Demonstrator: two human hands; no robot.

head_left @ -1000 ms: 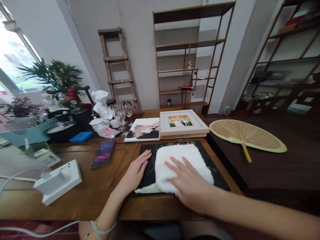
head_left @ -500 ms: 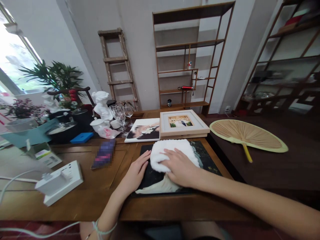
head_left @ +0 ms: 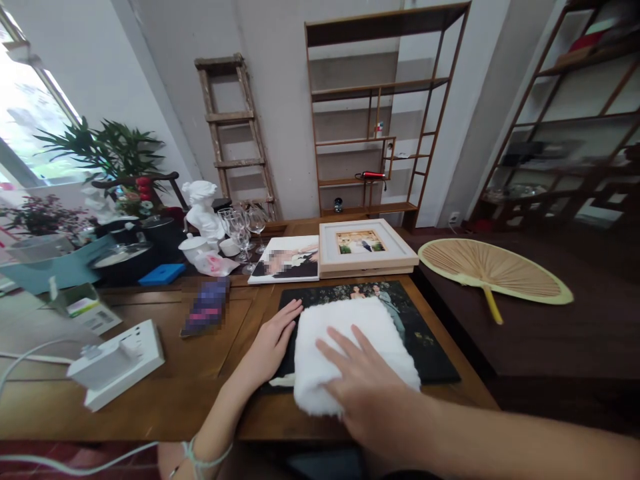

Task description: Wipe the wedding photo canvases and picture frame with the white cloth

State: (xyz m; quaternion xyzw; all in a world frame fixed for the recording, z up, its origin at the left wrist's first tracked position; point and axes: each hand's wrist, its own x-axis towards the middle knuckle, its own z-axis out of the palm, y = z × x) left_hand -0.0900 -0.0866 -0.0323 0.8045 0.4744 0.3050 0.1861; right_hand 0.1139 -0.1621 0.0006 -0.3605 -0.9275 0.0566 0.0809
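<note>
A dark photo print (head_left: 425,340) lies flat on the wooden table (head_left: 210,407) in front of me. A folded white cloth (head_left: 345,333) rests on its near half and overhangs the print's near edge. My right hand (head_left: 373,390) lies flat on the cloth, fingers spread. My left hand (head_left: 273,340) is open and pressed flat on the print's left edge, holding it still. The upper part of the print, with two small figures, shows beyond the cloth.
Behind the print lie a smaller photo (head_left: 287,261) and a framed picture (head_left: 365,247). A straw fan (head_left: 493,270) is on the dark bench to the right. Wine glasses (head_left: 245,230), a white bust (head_left: 203,210), a power strip (head_left: 117,363) and pots stand at the left.
My right hand slid the cloth up to the print's far left part, then pulled it back toward me to the near edge. My left hand stayed put.
</note>
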